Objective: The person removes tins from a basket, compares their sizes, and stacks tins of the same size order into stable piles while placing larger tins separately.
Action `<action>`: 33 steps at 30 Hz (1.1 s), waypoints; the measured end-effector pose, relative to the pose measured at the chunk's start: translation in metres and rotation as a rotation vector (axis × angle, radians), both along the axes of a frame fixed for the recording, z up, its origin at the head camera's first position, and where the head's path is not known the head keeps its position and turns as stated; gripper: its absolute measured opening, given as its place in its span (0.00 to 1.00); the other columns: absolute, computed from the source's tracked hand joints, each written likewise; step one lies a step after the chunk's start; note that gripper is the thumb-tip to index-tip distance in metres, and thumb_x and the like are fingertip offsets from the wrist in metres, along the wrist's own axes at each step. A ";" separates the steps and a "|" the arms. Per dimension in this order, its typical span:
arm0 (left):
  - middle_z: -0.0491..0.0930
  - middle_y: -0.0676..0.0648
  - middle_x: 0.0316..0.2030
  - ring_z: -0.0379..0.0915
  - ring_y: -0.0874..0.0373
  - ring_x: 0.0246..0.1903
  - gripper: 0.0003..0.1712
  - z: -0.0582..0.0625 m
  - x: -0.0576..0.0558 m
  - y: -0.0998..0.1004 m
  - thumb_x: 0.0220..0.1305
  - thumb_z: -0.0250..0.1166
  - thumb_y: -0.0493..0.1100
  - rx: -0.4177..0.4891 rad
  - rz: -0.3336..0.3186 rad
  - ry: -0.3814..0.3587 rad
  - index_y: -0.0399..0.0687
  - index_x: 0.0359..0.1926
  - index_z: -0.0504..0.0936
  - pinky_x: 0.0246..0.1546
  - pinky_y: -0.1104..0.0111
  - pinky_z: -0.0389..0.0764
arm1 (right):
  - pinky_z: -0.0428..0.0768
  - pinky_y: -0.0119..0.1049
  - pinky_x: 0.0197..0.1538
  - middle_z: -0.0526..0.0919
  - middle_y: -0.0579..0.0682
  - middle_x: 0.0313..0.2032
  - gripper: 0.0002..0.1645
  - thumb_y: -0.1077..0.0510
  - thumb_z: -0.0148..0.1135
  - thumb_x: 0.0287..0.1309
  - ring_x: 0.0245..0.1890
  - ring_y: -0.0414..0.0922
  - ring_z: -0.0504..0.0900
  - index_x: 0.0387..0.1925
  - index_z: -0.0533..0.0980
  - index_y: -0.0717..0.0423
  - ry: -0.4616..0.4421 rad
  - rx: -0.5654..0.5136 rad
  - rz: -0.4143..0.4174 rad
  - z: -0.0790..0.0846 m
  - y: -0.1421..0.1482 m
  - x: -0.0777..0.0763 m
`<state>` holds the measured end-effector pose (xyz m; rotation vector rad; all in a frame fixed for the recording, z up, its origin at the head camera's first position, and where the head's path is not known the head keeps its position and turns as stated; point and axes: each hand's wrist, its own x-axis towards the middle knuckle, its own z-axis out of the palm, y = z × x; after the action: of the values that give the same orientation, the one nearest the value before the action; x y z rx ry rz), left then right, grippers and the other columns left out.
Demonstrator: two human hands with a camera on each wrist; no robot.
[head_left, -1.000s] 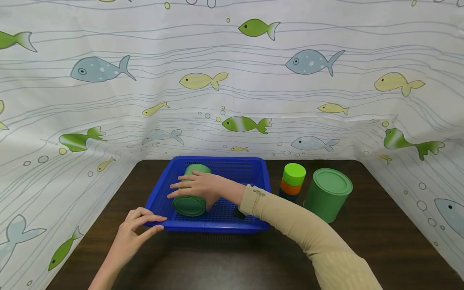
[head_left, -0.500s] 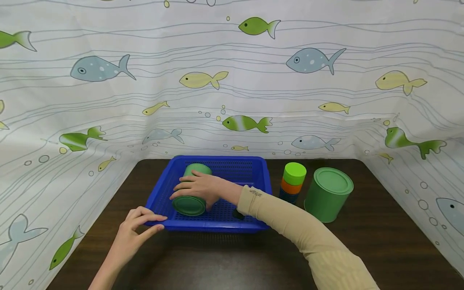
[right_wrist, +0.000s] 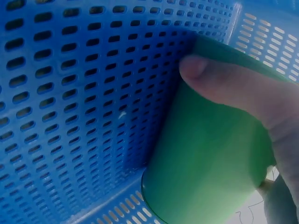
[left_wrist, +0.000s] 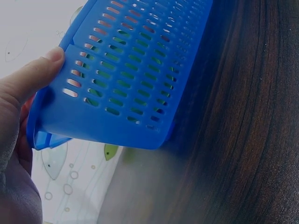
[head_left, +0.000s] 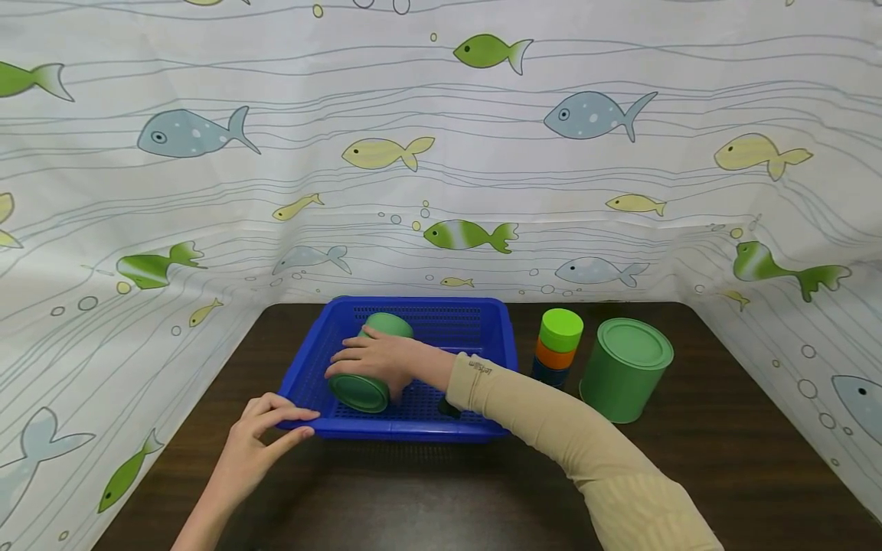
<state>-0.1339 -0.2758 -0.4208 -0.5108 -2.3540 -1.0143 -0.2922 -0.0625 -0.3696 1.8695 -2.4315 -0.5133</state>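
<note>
A green can (head_left: 360, 392) lies on its side in the left part of the blue plastic basket (head_left: 427, 430). My right hand (head_left: 375, 360) lies over its middle in the head view and grips it. The right wrist view shows the thumb along the green can (right_wrist: 210, 149), whose far end is close to the basket's perforated wall. With thumb and fingers, my left hand (head_left: 265, 428) pinches the basket's front left corner. In the left wrist view that thumb presses the outer side of the rim of the basket (left_wrist: 117, 123).
Right of the basket stands a stack of lime, orange and dark blue round pieces (head_left: 556, 348). Beside it is a larger green can (head_left: 625, 371), upright. A small dark thing (head_left: 449, 407) lies in the basket under my right forearm. A fish-patterned sheet (head_left: 441, 176) surrounds the dark wooden table (head_left: 427, 497).
The far end of the lying can has swung a little to the right under my right hand. My left hand keeps its hold on the basket corner.
</note>
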 end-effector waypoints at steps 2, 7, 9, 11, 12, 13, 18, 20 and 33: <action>0.77 0.59 0.35 0.62 0.70 0.44 0.18 0.001 0.001 0.000 0.47 0.75 0.29 -0.002 -0.003 -0.010 0.54 0.38 0.89 0.44 0.78 0.61 | 0.52 0.55 0.77 0.56 0.44 0.76 0.67 0.40 0.81 0.41 0.78 0.51 0.52 0.76 0.48 0.37 0.010 -0.001 0.005 0.000 -0.001 -0.001; 0.76 0.62 0.36 0.62 0.70 0.45 0.18 0.003 0.001 0.000 0.51 0.75 0.31 -0.012 -0.003 -0.053 0.58 0.39 0.89 0.45 0.77 0.62 | 0.53 0.56 0.76 0.59 0.44 0.75 0.65 0.41 0.80 0.42 0.77 0.50 0.55 0.76 0.50 0.37 0.007 -0.013 0.016 0.000 0.000 -0.004; 0.76 0.62 0.37 0.62 0.70 0.45 0.17 0.003 0.001 -0.001 0.51 0.75 0.32 -0.015 0.000 -0.069 0.58 0.39 0.89 0.45 0.76 0.62 | 0.53 0.57 0.76 0.58 0.43 0.75 0.65 0.41 0.79 0.42 0.77 0.49 0.54 0.76 0.49 0.36 -0.009 -0.023 0.005 0.000 0.002 -0.006; 0.76 0.62 0.37 0.62 0.70 0.45 0.17 0.003 0.002 -0.001 0.51 0.75 0.32 -0.015 0.002 -0.080 0.58 0.39 0.89 0.45 0.76 0.63 | 0.54 0.57 0.76 0.58 0.43 0.76 0.66 0.39 0.79 0.42 0.77 0.49 0.54 0.76 0.48 0.36 -0.036 -0.052 -0.013 0.002 0.004 -0.008; 0.76 0.62 0.37 0.62 0.70 0.45 0.17 0.003 0.002 -0.001 0.51 0.75 0.32 -0.013 0.003 -0.082 0.57 0.39 0.89 0.45 0.77 0.63 | 0.55 0.57 0.76 0.57 0.42 0.76 0.66 0.39 0.79 0.42 0.77 0.49 0.54 0.76 0.48 0.35 -0.054 -0.074 -0.022 0.003 0.006 -0.009; 0.76 0.62 0.36 0.62 0.70 0.45 0.17 0.004 0.002 -0.001 0.51 0.75 0.33 -0.013 0.003 -0.083 0.58 0.39 0.89 0.45 0.77 0.62 | 0.56 0.57 0.75 0.58 0.42 0.76 0.66 0.38 0.79 0.41 0.77 0.48 0.55 0.76 0.48 0.36 -0.073 -0.101 -0.028 0.004 0.007 -0.010; 0.76 0.62 0.36 0.62 0.70 0.45 0.18 0.004 0.002 -0.001 0.50 0.76 0.33 -0.008 0.009 -0.075 0.59 0.39 0.89 0.45 0.77 0.62 | 0.64 0.53 0.72 0.62 0.42 0.73 0.66 0.37 0.79 0.39 0.74 0.47 0.61 0.75 0.52 0.38 -0.183 -0.272 -0.023 0.013 0.015 -0.013; 0.77 0.62 0.36 0.62 0.70 0.45 0.17 0.004 0.001 -0.001 0.50 0.76 0.33 -0.006 0.007 -0.073 0.58 0.39 0.89 0.45 0.77 0.62 | 0.65 0.50 0.72 0.64 0.42 0.72 0.65 0.37 0.79 0.39 0.73 0.46 0.63 0.75 0.53 0.40 -0.232 -0.338 -0.020 0.015 0.020 -0.015; 0.76 0.62 0.36 0.62 0.70 0.45 0.17 0.004 0.004 0.000 0.50 0.76 0.33 -0.001 0.010 -0.075 0.59 0.39 0.89 0.45 0.76 0.61 | 0.72 0.43 0.66 0.70 0.48 0.66 0.68 0.49 0.84 0.35 0.66 0.44 0.71 0.74 0.52 0.51 -0.571 -0.746 -0.085 0.042 0.059 -0.026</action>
<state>-0.1300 -0.2761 -0.4172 -0.4686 -2.4209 -1.0444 -0.3177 -0.0034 -0.3279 1.6968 -2.4523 0.9327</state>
